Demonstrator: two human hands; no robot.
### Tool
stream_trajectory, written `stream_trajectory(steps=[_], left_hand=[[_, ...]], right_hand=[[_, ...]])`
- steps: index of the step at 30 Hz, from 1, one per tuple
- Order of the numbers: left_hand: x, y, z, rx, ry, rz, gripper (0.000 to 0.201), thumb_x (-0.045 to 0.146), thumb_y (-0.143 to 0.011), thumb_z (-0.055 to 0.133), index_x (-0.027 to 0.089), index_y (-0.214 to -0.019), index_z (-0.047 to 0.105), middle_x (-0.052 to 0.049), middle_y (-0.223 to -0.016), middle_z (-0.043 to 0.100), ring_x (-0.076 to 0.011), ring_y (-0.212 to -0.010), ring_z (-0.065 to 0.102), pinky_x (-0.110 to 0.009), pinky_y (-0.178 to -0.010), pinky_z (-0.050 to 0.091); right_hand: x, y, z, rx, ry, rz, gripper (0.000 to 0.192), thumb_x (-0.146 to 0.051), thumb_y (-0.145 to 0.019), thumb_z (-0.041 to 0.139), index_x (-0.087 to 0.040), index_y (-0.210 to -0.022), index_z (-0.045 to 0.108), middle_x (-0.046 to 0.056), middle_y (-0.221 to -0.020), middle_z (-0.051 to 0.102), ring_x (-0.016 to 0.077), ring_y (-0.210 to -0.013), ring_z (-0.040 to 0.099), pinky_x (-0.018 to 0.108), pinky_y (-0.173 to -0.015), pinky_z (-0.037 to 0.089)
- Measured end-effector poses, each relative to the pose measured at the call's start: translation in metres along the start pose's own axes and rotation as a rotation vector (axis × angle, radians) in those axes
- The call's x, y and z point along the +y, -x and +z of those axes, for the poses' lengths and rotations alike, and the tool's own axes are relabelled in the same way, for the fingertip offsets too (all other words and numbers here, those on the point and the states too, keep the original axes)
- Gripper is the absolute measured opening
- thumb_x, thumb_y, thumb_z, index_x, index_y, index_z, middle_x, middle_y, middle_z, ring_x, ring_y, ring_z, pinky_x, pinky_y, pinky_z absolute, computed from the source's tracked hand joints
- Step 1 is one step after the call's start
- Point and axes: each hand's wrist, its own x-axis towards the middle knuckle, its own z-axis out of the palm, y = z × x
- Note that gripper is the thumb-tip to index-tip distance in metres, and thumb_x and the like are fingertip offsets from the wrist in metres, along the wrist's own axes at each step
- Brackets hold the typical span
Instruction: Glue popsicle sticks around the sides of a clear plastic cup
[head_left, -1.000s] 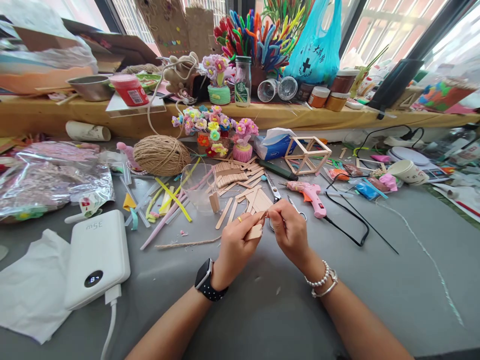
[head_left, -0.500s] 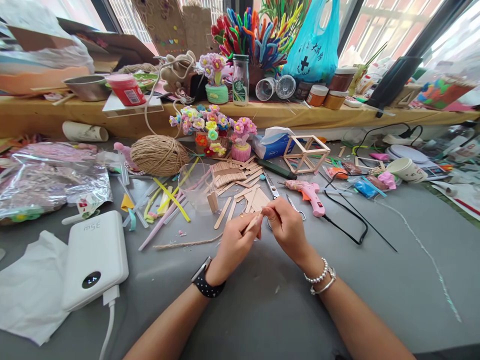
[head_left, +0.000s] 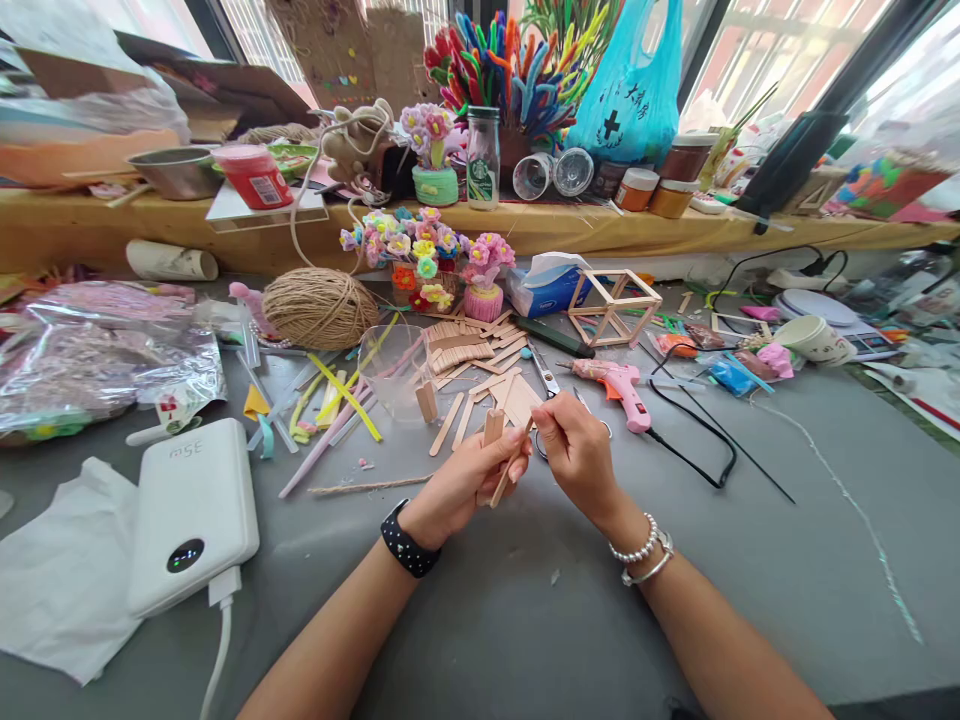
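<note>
My left hand (head_left: 465,480) grips short wooden craft sticks (head_left: 493,428), one standing upright above the fingers and another slanting down past the palm. My right hand (head_left: 576,455) pinches the upper end of the slanted stick next to the left fingers. Both hands hover just above the grey table (head_left: 540,620), in front of a loose pile of more wooden sticks (head_left: 472,355). Scissors (head_left: 547,380) lie just behind my right hand. A black watch is on my left wrist, and bead bracelets are on my right.
A pink glue gun (head_left: 619,385) with a black cord lies right of the hands. A wooden stick cube (head_left: 611,305), a twine ball (head_left: 321,308), pipe-cleaner flowers (head_left: 427,255), a clear cup (head_left: 391,372) and a white power bank (head_left: 191,510) surround the work spot. A cluttered shelf runs behind.
My left hand has turned, so one stick now stands upright above the fingers. Both hands have stayed close together at the same spot.
</note>
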Motion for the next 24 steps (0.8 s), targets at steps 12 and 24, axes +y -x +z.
stream_trajectory(steps=[12,24], left_hand=[[-0.0029,0.0002,0.001,-0.051,-0.046,0.009,0.034,0.043,-0.082,0.048,0.014,-0.063,0.045,0.008,-0.05,0.038,-0.0016,-0.038,0.016,-0.018,-0.04,0.015],[-0.0077,-0.0007,0.0071,0.065,-0.249,0.12,0.043,0.052,-0.078,0.048,0.016,-0.056,0.042,0.005,-0.049,0.039,-0.0044,-0.042,0.025,-0.019,-0.039,0.016]], right_hand=[[-0.0036,0.0059,0.0019,0.041,-0.001,0.049,0.024,-0.015,-0.084,0.042,-0.021,-0.062,0.037,-0.005,-0.055,0.038,0.0093,-0.049,0.036,0.023,-0.049,0.029],[-0.0049,0.0075,0.0017,0.149,0.227,-0.106,0.023,-0.013,-0.082,0.042,-0.022,-0.061,0.036,-0.004,-0.052,0.038,0.0109,-0.047,0.033,0.024,-0.047,0.028]])
